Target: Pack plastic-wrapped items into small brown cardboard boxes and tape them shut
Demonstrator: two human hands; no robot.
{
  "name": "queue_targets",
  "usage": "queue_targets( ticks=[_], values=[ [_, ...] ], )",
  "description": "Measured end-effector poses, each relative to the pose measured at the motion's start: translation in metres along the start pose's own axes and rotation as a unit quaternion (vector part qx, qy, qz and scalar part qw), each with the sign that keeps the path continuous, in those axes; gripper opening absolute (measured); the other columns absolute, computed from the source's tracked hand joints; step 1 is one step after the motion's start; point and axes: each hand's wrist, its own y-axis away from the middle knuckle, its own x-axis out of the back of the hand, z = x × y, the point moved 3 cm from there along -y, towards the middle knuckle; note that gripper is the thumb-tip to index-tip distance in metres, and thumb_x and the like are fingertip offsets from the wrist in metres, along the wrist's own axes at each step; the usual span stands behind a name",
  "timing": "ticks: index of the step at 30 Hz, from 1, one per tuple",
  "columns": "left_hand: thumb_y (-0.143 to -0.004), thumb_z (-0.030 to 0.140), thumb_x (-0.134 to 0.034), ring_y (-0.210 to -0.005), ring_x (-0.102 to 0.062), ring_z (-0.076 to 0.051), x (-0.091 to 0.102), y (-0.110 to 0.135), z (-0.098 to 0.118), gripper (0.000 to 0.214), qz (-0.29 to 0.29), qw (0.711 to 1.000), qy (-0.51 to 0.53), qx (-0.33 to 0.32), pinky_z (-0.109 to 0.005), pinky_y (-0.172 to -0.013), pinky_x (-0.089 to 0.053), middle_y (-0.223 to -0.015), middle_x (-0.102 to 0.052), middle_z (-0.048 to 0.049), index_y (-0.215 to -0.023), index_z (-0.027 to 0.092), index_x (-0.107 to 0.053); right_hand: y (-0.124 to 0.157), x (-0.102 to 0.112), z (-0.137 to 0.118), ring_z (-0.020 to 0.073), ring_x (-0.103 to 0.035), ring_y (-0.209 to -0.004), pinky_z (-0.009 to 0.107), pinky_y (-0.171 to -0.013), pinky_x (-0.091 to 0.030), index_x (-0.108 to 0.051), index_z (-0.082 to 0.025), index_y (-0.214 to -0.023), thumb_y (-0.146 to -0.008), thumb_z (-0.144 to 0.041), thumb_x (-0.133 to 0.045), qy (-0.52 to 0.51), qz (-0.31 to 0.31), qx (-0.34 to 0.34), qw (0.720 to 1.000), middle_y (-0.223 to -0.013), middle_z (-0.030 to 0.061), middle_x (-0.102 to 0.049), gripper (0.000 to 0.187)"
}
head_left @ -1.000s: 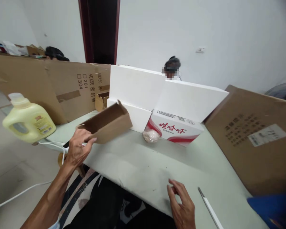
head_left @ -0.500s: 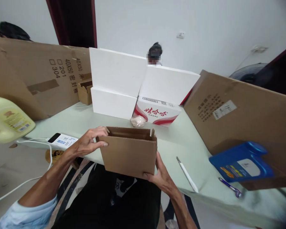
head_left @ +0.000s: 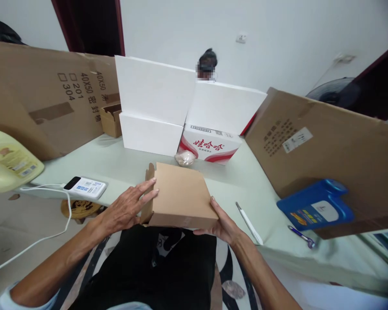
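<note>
A small brown cardboard box (head_left: 180,194) lies tipped over at the near edge of the pale green table (head_left: 123,161), its flat side facing up. My left hand (head_left: 127,207) presses against the box's left side with fingers stretched along it. My right hand (head_left: 222,223) grips the box's lower right corner from underneath, thumb on top. Both hands hold the box between them.
A white pen-like tool (head_left: 248,217) lies right of the box. A blue jug (head_left: 315,206) and purple razor (head_left: 302,236) sit further right, a power bank (head_left: 84,187) and yellow jug (head_left: 8,161) left. Cardboard sheets (head_left: 330,150), white foam boxes (head_left: 155,103) and a red-white carton (head_left: 210,146) wall the table; a person's head shows behind.
The box came from my left hand alone at the left to both hands in front of me. It then tipped from open-top upright onto its side.
</note>
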Motion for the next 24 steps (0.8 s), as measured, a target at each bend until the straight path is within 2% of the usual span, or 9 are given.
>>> queue_targets(
  ticks=[3,6,10,13,15,17,20,22,24],
  values=[
    [-0.080,0.013,-0.084,-0.162,-0.039,-0.042,0.003,-0.001,-0.008,0.121,0.006,0.997,0.070,0.032,-0.061,-0.125,-0.045,-0.179,-0.028,-0.0227,-0.174,0.030,-0.010,0.007,-0.005,-0.008,0.0324,-0.077,-0.108,0.056,-0.087,-0.067,-0.057,-0.025,-0.154,-0.101,-0.084,-0.043,0.028,-0.081,-0.006,0.996,-0.136,0.0179,-0.075,0.080],
    [-0.074,0.032,-0.095,-0.159,-0.041,-0.043,0.006,0.001,-0.018,0.130,-0.001,0.982,0.163,0.094,-0.061,-0.126,-0.044,-0.174,-0.033,-0.0226,-0.174,0.028,-0.012,0.014,-0.008,-0.018,0.0314,-0.078,-0.107,0.045,-0.079,-0.067,-0.055,-0.026,-0.157,-0.099,-0.089,-0.039,0.099,-0.121,0.002,0.988,-0.141,0.0186,-0.072,0.088],
    [-0.067,0.037,-0.099,-0.162,-0.036,-0.045,0.008,0.003,-0.023,0.138,0.041,0.966,0.230,0.107,-0.063,-0.128,-0.040,-0.175,-0.030,-0.0200,-0.174,0.030,-0.013,0.021,-0.011,-0.029,0.0264,-0.081,-0.090,0.035,-0.071,-0.063,-0.068,-0.025,-0.143,-0.094,-0.094,-0.039,0.212,-0.093,0.016,0.973,-0.138,0.0169,-0.075,0.089],
    [-0.071,0.040,-0.097,-0.159,-0.041,-0.045,0.008,0.002,-0.029,0.136,0.063,0.954,0.266,0.119,-0.060,-0.126,-0.044,-0.175,-0.033,-0.0190,-0.175,0.031,-0.011,0.020,-0.016,-0.036,0.0239,-0.078,-0.077,0.038,-0.074,-0.061,-0.078,-0.018,-0.119,-0.092,-0.098,-0.029,0.284,-0.064,0.025,0.956,-0.112,0.0171,-0.082,0.098],
    [-0.072,0.038,-0.096,-0.156,-0.045,-0.045,0.006,0.001,-0.034,0.134,0.058,0.947,0.285,0.134,-0.061,-0.124,-0.045,-0.172,-0.038,-0.0185,-0.175,0.031,-0.010,0.017,-0.019,-0.042,0.0247,-0.076,-0.075,0.043,-0.079,-0.062,-0.080,-0.016,-0.108,-0.091,-0.098,-0.032,0.340,-0.018,0.066,0.938,-0.098,0.0157,-0.081,0.097],
    [-0.073,0.037,-0.096,-0.155,-0.046,-0.046,0.001,0.002,-0.039,0.135,0.046,0.941,0.301,0.146,-0.063,-0.124,-0.045,-0.171,-0.041,-0.0193,-0.175,0.030,-0.009,0.015,-0.022,-0.052,0.0278,-0.077,-0.087,0.047,-0.087,-0.062,-0.079,-0.017,-0.111,-0.091,-0.094,-0.046,0.393,0.062,0.156,0.904,-0.104,0.0151,-0.081,0.086],
    [-0.072,0.041,-0.097,-0.159,-0.041,-0.048,-0.004,0.005,-0.045,0.139,0.065,0.938,0.303,0.153,-0.069,-0.126,-0.039,-0.175,-0.033,-0.0223,-0.176,0.030,-0.005,0.016,-0.030,-0.066,0.0307,-0.072,-0.113,0.048,-0.096,-0.061,-0.072,-0.022,-0.131,-0.094,-0.077,-0.061,0.439,0.161,0.307,0.829,-0.130,0.0154,-0.074,0.067],
    [-0.069,0.043,-0.100,-0.161,-0.036,-0.049,-0.002,0.006,-0.046,0.142,0.092,0.939,0.293,0.151,-0.070,-0.127,-0.036,-0.177,-0.028,-0.0235,-0.175,0.031,-0.005,0.018,-0.039,-0.073,0.0306,-0.068,-0.122,0.049,-0.100,-0.060,-0.067,-0.024,-0.139,-0.098,-0.065,-0.063,0.464,0.175,0.379,0.781,-0.139,0.0147,-0.069,0.058],
    [-0.069,0.041,-0.099,-0.162,-0.035,-0.048,0.001,0.004,-0.043,0.136,0.095,0.944,0.286,0.138,-0.068,-0.129,-0.035,-0.177,-0.029,-0.0218,-0.174,0.031,-0.013,0.019,-0.050,-0.080,0.0307,-0.065,-0.128,0.052,-0.107,-0.057,-0.066,-0.025,-0.141,-0.100,-0.052,-0.066,0.498,0.164,0.431,0.735,-0.142,0.0137,-0.066,0.049]
  ],
)
